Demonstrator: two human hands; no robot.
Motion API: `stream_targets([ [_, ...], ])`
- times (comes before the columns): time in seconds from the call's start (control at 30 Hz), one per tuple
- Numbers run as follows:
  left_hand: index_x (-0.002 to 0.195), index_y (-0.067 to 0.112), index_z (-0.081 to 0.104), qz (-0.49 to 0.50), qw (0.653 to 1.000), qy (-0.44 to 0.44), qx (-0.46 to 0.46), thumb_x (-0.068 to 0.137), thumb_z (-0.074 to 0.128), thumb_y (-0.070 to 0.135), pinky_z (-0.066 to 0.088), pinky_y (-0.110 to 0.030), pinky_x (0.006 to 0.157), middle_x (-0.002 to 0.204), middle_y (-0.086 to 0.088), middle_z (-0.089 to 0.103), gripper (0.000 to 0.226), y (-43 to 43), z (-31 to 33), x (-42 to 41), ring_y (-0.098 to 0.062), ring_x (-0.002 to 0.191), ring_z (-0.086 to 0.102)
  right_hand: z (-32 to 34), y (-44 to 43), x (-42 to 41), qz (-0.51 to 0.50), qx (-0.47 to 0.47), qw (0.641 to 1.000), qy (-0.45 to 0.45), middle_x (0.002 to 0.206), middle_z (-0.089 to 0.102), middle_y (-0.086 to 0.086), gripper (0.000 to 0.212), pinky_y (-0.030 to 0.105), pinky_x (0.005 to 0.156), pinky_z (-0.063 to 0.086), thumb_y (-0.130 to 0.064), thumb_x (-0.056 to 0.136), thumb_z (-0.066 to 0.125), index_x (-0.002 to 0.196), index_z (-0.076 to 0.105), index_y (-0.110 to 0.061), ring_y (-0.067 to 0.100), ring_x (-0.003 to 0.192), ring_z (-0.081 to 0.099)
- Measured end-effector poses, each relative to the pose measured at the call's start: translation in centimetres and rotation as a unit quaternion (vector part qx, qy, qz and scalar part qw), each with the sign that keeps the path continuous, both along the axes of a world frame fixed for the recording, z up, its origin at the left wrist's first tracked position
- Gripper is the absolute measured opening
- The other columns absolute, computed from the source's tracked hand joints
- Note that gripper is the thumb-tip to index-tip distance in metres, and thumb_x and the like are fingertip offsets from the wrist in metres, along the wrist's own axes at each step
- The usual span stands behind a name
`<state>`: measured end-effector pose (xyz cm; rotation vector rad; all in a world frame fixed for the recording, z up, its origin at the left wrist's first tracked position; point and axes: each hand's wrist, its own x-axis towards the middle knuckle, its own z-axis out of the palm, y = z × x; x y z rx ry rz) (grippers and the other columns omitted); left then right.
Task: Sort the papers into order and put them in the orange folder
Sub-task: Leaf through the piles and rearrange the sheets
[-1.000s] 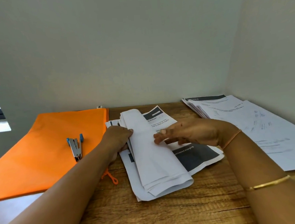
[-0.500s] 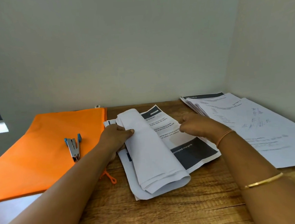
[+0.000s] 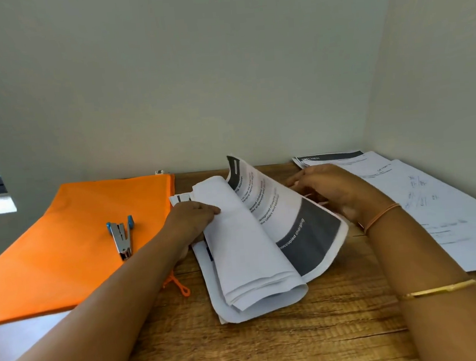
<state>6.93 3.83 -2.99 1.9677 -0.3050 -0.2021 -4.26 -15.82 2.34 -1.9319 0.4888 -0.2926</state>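
Flat orange fabric folder [image 3: 72,243] lies on brown wooden tabletop [image 3: 274,344], small silver-and-blue stapler [image 3: 121,236] on top of it. Just right of the folder sits stack of white printed papers [image 3: 254,253], top pages rolled back, left hand [image 3: 191,221] grip clenched round the roll; right hand [image 3: 327,189] grip pinches the raised grey-banded sheet [image 3: 301,232] by its edge. Further right of the folder, second spread pile of white papers [image 3: 434,206]
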Motion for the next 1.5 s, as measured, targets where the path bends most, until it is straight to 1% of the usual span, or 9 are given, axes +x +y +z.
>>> stream_targets([
  [0.13, 0.089, 0.016, 0.073, 0.022, 0.997, 0.057, -0.056, 0.088, 0.054, 0.056, 0.051, -0.043, 0.093, 0.109, -0.010, 0.063, 0.045, 0.1, 0.3, -0.1, -0.031, 0.101, 0.058, -0.6, 1.0, -0.3, 0.149, 0.042, 0.987, 0.035, 0.079, 0.067, -0.006, 0.016, 0.033, 0.075, 0.043, -0.015, 0.092, 0.052, 0.085, 0.066, -0.014, 0.014, 0.078, 0.059],
  [0.27, 0.079, 0.019, 0.072, 0.021, 0.996, 0.055, -0.072, 0.078, 0.054, 0.071, 0.053, -0.045, 0.090, 0.102, -0.006, 0.068, 0.056, 0.1, 0.3, -0.3, -0.032, 0.098, 0.061, -1.2, 1.9, 0.0, 0.187, -0.023, 0.979, 0.072, 0.107, 0.070, -0.011, 0.020, 0.034, 0.083, 0.042, -0.024, 0.093, 0.055, 0.108, 0.068, -0.020, 0.015, 0.102, 0.062],
  [0.4, 0.079, 0.019, 0.072, 0.014, 0.996, 0.054, -0.070, 0.077, 0.047, 0.075, 0.052, -0.037, 0.087, 0.099, -0.005, 0.063, 0.062, 0.1, 0.4, -0.6, -0.026, 0.095, 0.057, -1.2, 2.0, 0.1, 0.171, -0.044, 0.981, 0.076, 0.110, 0.069, -0.008, 0.018, 0.034, 0.085, 0.044, -0.023, 0.092, 0.056, 0.105, 0.069, -0.023, 0.018, 0.107, 0.062],
  [0.97, 0.074, 0.015, 0.068, 0.019, 0.997, 0.045, -0.064, 0.081, 0.061, 0.058, 0.050, -0.034, 0.076, 0.085, -0.009, 0.062, 0.043, 0.1, 0.6, -0.8, -0.024, 0.082, 0.057, -1.2, 2.1, 0.2, 0.150, -0.055, 0.983, 0.087, 0.091, 0.069, -0.010, 0.016, 0.041, 0.092, 0.045, -0.021, 0.091, 0.056, 0.098, 0.070, -0.021, 0.012, 0.087, 0.062],
  [1.13, 0.078, 0.010, 0.063, 0.022, 0.995, 0.054, -0.076, 0.083, 0.070, 0.035, 0.047, -0.026, 0.059, 0.080, -0.008, 0.059, 0.027, 0.1, 0.2, -0.5, -0.019, 0.070, 0.053, -1.4, 1.4, -0.2, 0.036, 0.084, 0.996, -0.022, 0.096, 0.057, 0.010, 0.016, 0.034, 0.074, 0.046, -0.008, 0.098, 0.042, 0.102, 0.056, -0.015, 0.021, 0.078, 0.054],
  [1.23, 0.091, 0.009, 0.065, 0.019, 0.997, 0.044, -0.060, 0.084, 0.070, 0.029, 0.047, -0.026, 0.060, 0.087, -0.008, 0.060, 0.022, 0.0, 0.1, -0.4, -0.019, 0.073, 0.054, -0.5, 0.7, 0.0, -0.034, 0.052, 0.996, -0.065, 0.089, 0.060, 0.019, 0.026, 0.037, 0.066, 0.045, -0.018, 0.099, 0.044, 0.107, 0.059, 0.001, 0.030, 0.075, 0.057],
  [1.33, 0.095, 0.007, 0.067, 0.022, 0.998, 0.039, -0.042, 0.082, 0.072, 0.032, 0.048, -0.031, 0.068, 0.090, -0.011, 0.062, 0.029, 0.1, 0.1, -0.1, -0.023, 0.077, 0.056, 0.3, -0.3, 0.2, -0.077, 0.080, 0.991, -0.074, 0.085, 0.065, 0.005, 0.023, 0.029, 0.063, 0.045, -0.035, 0.095, 0.051, 0.087, 0.061, -0.016, 0.016, 0.067, 0.058],
  [1.4, 0.093, 0.005, 0.066, 0.022, 0.998, 0.043, -0.042, 0.081, 0.072, 0.034, 0.045, -0.031, 0.067, 0.087, -0.012, 0.060, 0.032, 0.1, 0.1, -0.2, -0.023, 0.075, 0.054, 0.4, -0.7, -0.1, -0.054, -0.032, 0.996, -0.068, 0.087, 0.064, -0.002, 0.019, 0.026, 0.067, 0.045, -0.038, 0.093, 0.053, 0.089, 0.062, -0.022, 0.012, 0.072, 0.059],
  [1.5, 0.087, 0.005, 0.065, 0.026, 0.998, 0.045, -0.037, 0.081, 0.072, 0.035, 0.045, -0.030, 0.064, 0.084, -0.013, 0.059, 0.031, 0.0, 0.2, -0.3, -0.023, 0.073, 0.053, -0.5, 0.6, -0.3, 0.053, -0.234, 0.970, 0.030, 0.097, 0.069, 0.004, 0.034, 0.028, 0.076, 0.046, -0.038, 0.094, 0.052, 0.101, 0.068, -0.009, 0.020, 0.088, 0.064],
])
